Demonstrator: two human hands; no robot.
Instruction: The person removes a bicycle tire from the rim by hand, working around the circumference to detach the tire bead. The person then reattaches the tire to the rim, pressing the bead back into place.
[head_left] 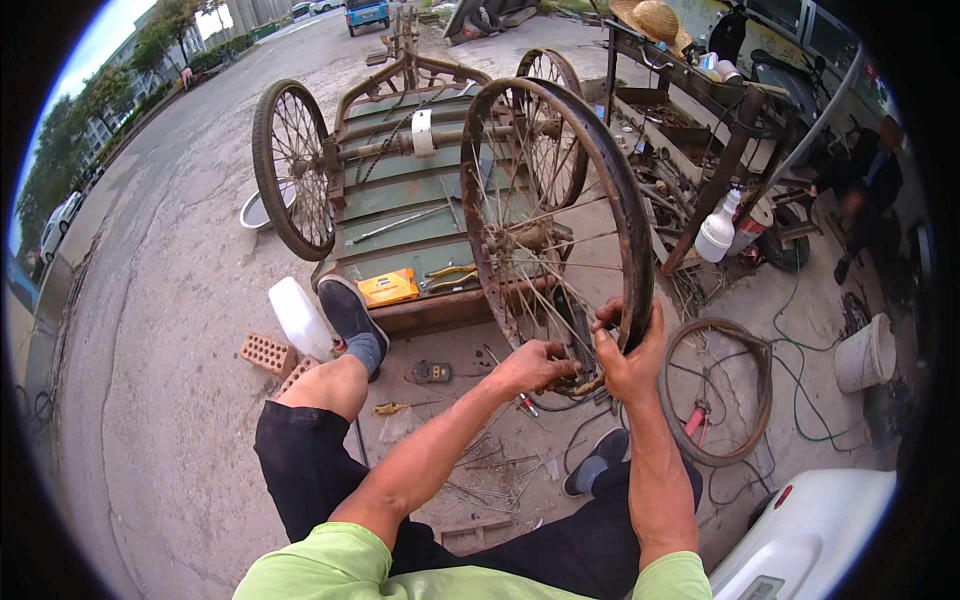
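A rusty spoked wheel (482, 225) stands upright in front of me, a dark worn tire (622, 190) round its right side. At the wheel's lower edge my left hand (540, 367) is closed, its fingertips pinched against the rim; any small part between them is hidden. My right hand (634, 352) is wrapped round the tire low on the right, its thumb toward the spokes. Behind the wheel lies an upturned green cart bed (400, 225) with an axle and two more wheels. Pliers (450, 279) and an orange box (388, 288) rest on the cart near my left shoe.
A loose tire (760, 395) and a red-handled pump (696, 418) lie on the right, near green hose and a white bucket (866, 355). A meter (431, 372), screwdriver (398, 408) and loose spokes lie between my legs. Bricks (268, 353) and a white jug (298, 312) stand left. A person sits far right.
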